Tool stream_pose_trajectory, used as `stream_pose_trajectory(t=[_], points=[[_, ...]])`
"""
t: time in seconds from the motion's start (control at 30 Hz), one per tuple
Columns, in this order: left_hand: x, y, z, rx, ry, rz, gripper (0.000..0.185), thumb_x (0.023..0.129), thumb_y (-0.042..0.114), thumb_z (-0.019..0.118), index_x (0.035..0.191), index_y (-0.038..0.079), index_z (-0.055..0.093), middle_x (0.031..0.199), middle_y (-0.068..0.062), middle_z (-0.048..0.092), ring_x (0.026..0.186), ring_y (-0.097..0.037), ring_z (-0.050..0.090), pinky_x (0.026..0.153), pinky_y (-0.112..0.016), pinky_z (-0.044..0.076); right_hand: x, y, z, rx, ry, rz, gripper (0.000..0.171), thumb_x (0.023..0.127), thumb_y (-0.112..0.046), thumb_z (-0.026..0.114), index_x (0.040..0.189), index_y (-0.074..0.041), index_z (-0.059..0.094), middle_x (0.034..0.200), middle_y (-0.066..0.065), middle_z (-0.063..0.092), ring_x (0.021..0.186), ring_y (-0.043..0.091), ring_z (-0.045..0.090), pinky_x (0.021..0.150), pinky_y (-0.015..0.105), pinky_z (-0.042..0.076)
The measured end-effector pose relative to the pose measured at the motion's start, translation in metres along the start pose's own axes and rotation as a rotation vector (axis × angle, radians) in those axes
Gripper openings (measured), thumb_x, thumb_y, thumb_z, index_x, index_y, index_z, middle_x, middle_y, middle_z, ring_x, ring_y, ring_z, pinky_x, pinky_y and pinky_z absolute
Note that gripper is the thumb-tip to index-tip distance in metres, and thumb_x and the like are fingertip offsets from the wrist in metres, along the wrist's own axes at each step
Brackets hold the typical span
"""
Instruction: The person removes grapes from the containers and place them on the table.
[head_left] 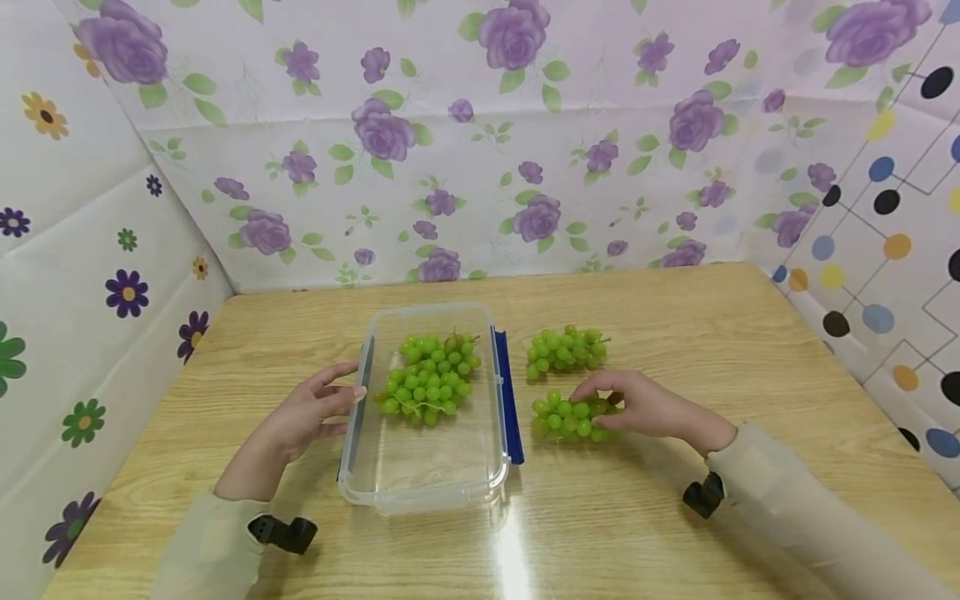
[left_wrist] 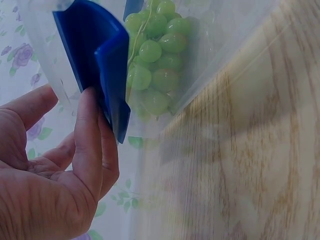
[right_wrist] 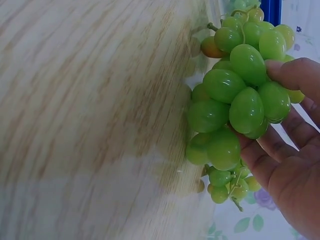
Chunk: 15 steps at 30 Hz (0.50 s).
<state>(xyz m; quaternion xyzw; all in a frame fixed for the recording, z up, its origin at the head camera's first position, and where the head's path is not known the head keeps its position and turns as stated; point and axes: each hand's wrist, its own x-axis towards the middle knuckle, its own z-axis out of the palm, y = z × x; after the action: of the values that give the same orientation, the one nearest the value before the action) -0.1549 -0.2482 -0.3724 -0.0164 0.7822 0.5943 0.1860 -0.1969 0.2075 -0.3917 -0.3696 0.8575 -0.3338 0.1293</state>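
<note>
The right hand (head_left: 645, 408) curls its fingers (right_wrist: 295, 75) around a bunch of green grapes (head_left: 570, 418) lying on the wooden worktop (head_left: 675, 517), just right of the clear plastic box with blue clips (head_left: 427, 492). The left hand (head_left: 311, 412), fingers straight, steadies the box's side. A loose pinch risks shedding grapes, or the bunch snagging the rim.

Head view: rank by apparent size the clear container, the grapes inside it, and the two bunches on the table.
1. clear container
2. grapes inside it
3. far bunch and near bunch look alike; right hand partly covers the near one.
</note>
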Motion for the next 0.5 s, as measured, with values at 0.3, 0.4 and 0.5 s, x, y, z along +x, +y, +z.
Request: stream_pose_trajectory(t=[0.3, 0.4, 0.5], points=[[-0.0024, 0.0028, 0.0028, -0.002, 0.015, -0.013, 0.072, 0.095, 0.032, 0.058, 0.152, 0.011, 0.019, 0.136, -0.024, 0.038, 0.110, -0.024, 0.052, 0.091, -0.038, 0.049, -0.0008, -0.0039, -0.0003, -0.003, -0.037, 0.041, 0.038, 0.085, -0.006, 0.069, 0.121, -0.012, 0.062, 0.125, 0.010, 0.060, 0.114, 0.033, 0.055, 0.087, 0.046, 0.049], [-0.0029, 0.0045, 0.0042, 0.002, 0.024, -0.021, 0.070, 0.096, 0.029, 0.056, 0.152, 0.011, 0.019, 0.138, -0.024, 0.038, 0.110, -0.024, 0.053, 0.091, -0.038, 0.049, -0.0015, -0.0049, 0.0002, 0.003, -0.040, 0.047, 0.039, 0.085, -0.005, 0.069, 0.122, -0.011, 0.061, 0.125, 0.011, 0.060, 0.115, 0.034, 0.054, 0.088, 0.047, 0.048], [-0.0026, 0.0048, 0.0045, 0.007, 0.025, -0.021, 0.069, 0.096, 0.029, 0.055, 0.152, 0.011, 0.018, 0.138, -0.024, 0.038, 0.109, -0.023, 0.053, 0.090, -0.038, 0.049, -0.0022, -0.0047, 0.0005, 0.001, -0.043, 0.047, 0.040, 0.085, -0.005, 0.069, 0.123, -0.010, 0.060, 0.126, 0.011, 0.059, 0.115, 0.033, 0.054, 0.089, 0.048, 0.048]])
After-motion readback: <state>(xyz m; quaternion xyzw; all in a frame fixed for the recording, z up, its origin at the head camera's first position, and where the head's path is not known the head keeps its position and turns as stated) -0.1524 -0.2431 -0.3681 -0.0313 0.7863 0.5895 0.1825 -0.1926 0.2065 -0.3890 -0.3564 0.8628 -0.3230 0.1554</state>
